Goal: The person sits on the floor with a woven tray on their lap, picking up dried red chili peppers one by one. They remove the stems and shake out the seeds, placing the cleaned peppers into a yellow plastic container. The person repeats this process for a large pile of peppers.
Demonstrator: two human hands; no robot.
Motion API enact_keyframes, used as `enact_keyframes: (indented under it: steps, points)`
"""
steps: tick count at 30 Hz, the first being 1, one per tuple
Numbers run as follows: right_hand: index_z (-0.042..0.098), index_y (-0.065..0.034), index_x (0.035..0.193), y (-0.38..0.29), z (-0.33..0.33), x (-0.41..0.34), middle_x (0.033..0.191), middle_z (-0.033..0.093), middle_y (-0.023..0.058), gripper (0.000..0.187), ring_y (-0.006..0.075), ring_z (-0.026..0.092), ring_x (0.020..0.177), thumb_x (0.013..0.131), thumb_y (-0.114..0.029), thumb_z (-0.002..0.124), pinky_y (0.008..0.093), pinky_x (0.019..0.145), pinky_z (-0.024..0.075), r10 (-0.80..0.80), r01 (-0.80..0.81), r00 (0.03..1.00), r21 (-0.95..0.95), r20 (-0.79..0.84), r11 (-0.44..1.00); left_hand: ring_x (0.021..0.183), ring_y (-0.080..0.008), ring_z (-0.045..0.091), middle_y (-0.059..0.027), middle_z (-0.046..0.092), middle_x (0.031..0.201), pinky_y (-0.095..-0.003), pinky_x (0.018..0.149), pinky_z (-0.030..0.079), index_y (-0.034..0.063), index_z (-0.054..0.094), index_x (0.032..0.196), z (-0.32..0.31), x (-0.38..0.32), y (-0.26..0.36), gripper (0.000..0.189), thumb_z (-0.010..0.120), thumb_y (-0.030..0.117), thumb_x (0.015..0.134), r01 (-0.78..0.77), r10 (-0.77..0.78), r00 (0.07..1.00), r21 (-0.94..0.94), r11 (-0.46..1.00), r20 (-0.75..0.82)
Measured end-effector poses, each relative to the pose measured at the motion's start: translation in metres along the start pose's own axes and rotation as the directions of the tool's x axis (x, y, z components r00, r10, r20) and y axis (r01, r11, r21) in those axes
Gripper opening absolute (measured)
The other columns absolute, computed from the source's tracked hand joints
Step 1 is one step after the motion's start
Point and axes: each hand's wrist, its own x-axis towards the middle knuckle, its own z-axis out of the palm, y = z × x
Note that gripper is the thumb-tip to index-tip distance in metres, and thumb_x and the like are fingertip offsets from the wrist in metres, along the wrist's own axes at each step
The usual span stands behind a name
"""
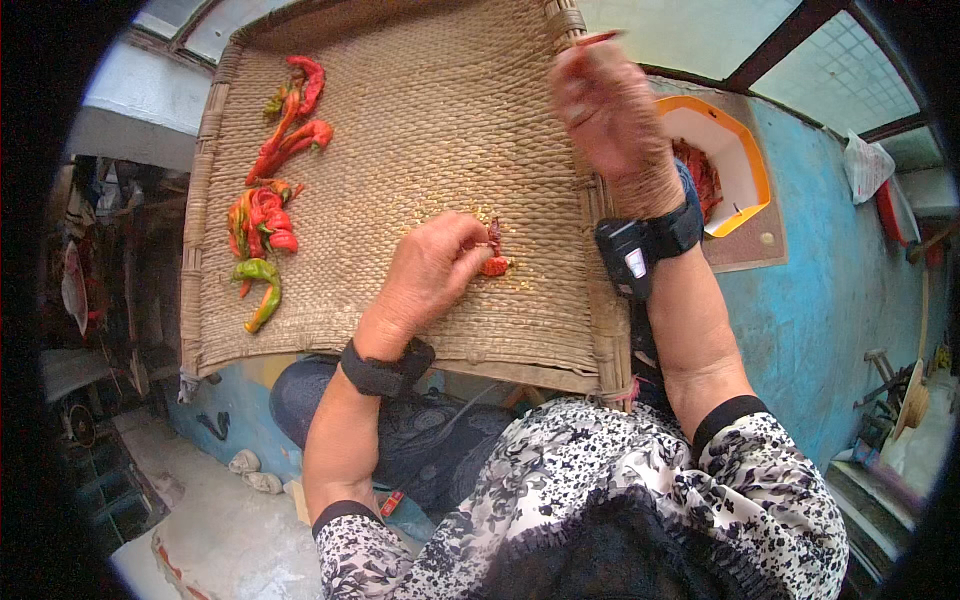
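A woven tray (pixel 360 172) with a raised rim lies before me. My left hand (pixel 442 274) is low on the tray, thumb and fingertips pinched on a dried red chili piece (pixel 495 265) among scattered pale seeds (pixel 450 202). My right hand (pixel 604 112), blurred, is over the tray's right rim with a dark red chili (pixel 600 37) at its fingers. Along the tray's left side lie fresh red peppers (pixel 311 86), more red and orange ones (pixel 262 217) and a curled green pepper (pixel 266 289).
A white box with an orange rim (pixel 761 161), holding dried red chilies (pixel 697 176), stands right of the tray by the blue wall (pixel 799 225). A white plastic bag (pixel 868 165) hangs farther right. Pale bundles (pixel 255 471) lie on the floor at lower left.
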Motion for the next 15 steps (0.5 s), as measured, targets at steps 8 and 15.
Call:
enact_keyframes:
  steps: [8, 15]
  points:
    - [0.064, -0.0016, 0.113, -0.019, -0.014, -0.002, 0.089, 0.064, 0.0022, 0.031, 0.0092, 0.054, 0.074, 0.091, -0.022, 0.07, 0.0222, 0.063, 0.0476, -0.151, 0.079, 0.981, 0.466, 0.118, 0.881, 0.087, -0.0322, 0.057, -0.0117, 0.058, 0.087, -0.0407, 0.076, 0.047, 0.0043, 0.06, 0.089, 0.006, -0.003, -0.001, 0.015, 0.071, 0.011, 0.079, -0.16, 0.143, 0.985, 0.186, 0.97, 0.1]
    - [0.067, 0.0019, 0.103, 0.024, 0.021, -0.012, 0.087, 0.07, 0.0073, 0.037, 0.0158, 0.064, 0.08, 0.088, -0.032, 0.072, 0.0299, 0.069, 0.0519, 0.348, -0.032, 0.916, -0.828, 0.2, 0.559, 0.088, -0.0211, 0.062, -0.0072, 0.064, 0.091, -0.0322, 0.078, 0.05, 0.0037, 0.061, 0.095, -0.012, 0.003, -0.002, 0.013, 0.069, 0.009, 0.086, 0.038, -0.041, 0.998, -0.056, 0.998, -0.051]
